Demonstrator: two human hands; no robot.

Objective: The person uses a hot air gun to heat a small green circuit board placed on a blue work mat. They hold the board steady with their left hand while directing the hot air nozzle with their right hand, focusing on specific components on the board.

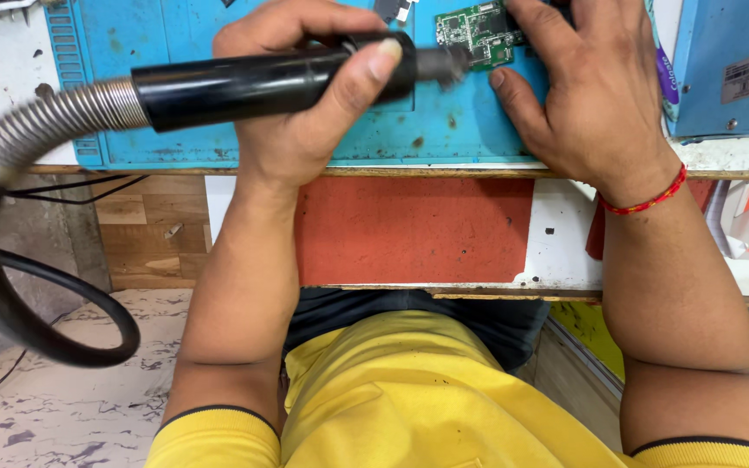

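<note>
My left hand (pixel 301 95) grips a black hot-air wand (pixel 262 80) held level, its metal nozzle (pixel 444 62) pointing right at a small green circuit board (pixel 477 33). The board lies on a blue work mat (pixel 444 113) at the top of the view. My right hand (pixel 587 91) rests palm down on the mat, fingers on the board's right side, partly covering it. A red thread band (pixel 643 204) circles my right wrist.
A ribbed metal hose (pixel 45 126) and a thick black cable (pixel 10 312) run left from the wand and loop down. A red and white bench front (pixel 413 230) sits below the mat. A blue box (pixel 730 69) stands at the right.
</note>
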